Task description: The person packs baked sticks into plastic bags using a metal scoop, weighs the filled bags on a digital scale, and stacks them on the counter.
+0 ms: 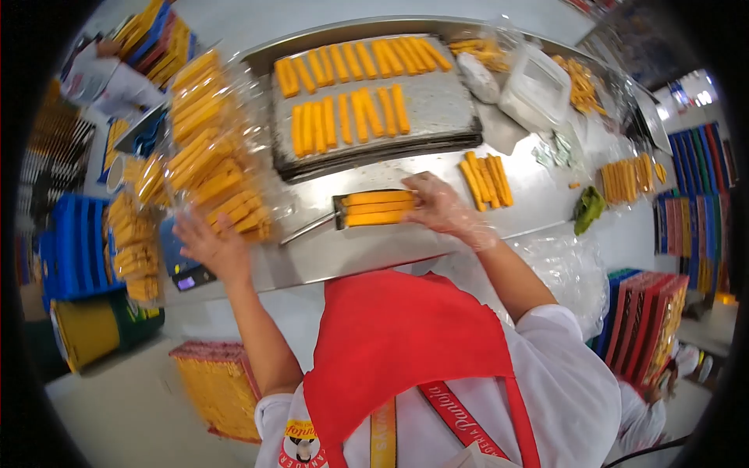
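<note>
Several orange-yellow sticks (378,209) lie side by side in a small dark metal holder with a long handle (309,230). My right hand (445,206), in a clear plastic glove, has its fingers closed at the right ends of these sticks. My left hand (214,246) is bare-looking, fingers spread, beside the bagged sticks (238,204) and above a blue device with a lit display (186,282). Two rows of sticks (351,121) lie on a stacked metal tray (441,97) behind. A small group of loose sticks (485,181) rests right of my right hand.
At the back right are a white plastic container (536,87) and bagged pieces (576,84). A green cloth (588,209) and a bag of sticks (626,181) lie farther right. Blue crates (78,246) stand at the left. Another person (109,78) is at the upper left.
</note>
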A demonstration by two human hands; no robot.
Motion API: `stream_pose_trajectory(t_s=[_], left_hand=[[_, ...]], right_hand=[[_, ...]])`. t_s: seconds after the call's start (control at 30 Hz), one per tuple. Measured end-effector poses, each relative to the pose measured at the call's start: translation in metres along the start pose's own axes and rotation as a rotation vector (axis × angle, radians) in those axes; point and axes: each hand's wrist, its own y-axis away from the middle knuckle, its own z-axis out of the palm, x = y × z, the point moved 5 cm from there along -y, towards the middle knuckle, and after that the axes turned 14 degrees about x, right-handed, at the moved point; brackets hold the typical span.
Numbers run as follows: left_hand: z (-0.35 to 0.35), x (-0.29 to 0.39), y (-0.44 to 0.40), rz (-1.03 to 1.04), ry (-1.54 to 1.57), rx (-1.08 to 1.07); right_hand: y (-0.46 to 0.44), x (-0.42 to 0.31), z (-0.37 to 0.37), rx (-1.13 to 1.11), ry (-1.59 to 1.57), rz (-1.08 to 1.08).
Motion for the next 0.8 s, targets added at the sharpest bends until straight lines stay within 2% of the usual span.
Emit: stream_pose_trajectory(t_s=[0.07, 0.1, 0.17, 0.2, 0.27, 0.33, 0.4, 0.43, 0.5, 0.53, 0.6, 0.67, 0.73, 0.8], left_hand=[[0.015, -0.027, 0.007, -0.083, -0.025, -0.02], [0.022, -0.037, 0.01, -0.114, -0.011, -0.026], [0.027, -0.042, 0.012, -0.123, 0.205, -0.015], [0.031, -0.047, 0.014, -0.109, 0.237, -0.026], [0.037, -0.049, 0.017, 0.02, 0.224, -0.041], [0.034, -0.044, 0.018, 0.0, 0.227, -0.043], [0.033, -0.042, 0.016, -0.024, 0.211, -0.041], [0.033, -0.041, 0.015, -0.028, 0.214, -0.049], [0.03, -0.039, 0.013, -0.027, 0.209, -0.056], [0.028, -0.038, 0.013, -0.054, 0.19, -0.071], [0.027, -0.037, 0.01, -0.073, 0.172, -0.088], [0.021, -0.049, 0.008, -0.156, -0.019, -0.072], [0.011, -0.049, -0.001, -0.141, -0.016, -0.021], [0.002, -0.048, -0.017, -0.127, -0.003, 0.028]], right_hand=[[0.002, 0.001, 0.01, 0.07, -0.255, 0.086], [0.003, 0.007, 0.005, 0.108, -0.234, 0.11], [0.008, 0.019, -0.012, 0.262, -0.372, 0.133], [0.012, 0.035, -0.024, 0.291, -0.355, 0.148], [0.023, 0.1, -0.065, 0.573, -0.144, 0.49], [0.038, 0.173, -0.11, 0.838, 0.026, 0.56], [0.048, 0.234, -0.156, 0.799, 0.52, 0.524], [0.049, 0.245, -0.169, 0.801, 0.517, 0.523], [0.048, 0.251, -0.186, 0.856, 0.733, 0.438], [0.046, 0.256, -0.189, 0.856, 0.726, 0.441], [0.039, 0.276, -0.179, 0.456, 0.7, 0.588], [0.035, 0.278, -0.171, 0.451, 0.737, 0.619], [0.036, 0.272, -0.159, 0.442, 0.777, 0.657], [0.037, 0.256, -0.154, 0.482, 0.816, 0.574]])
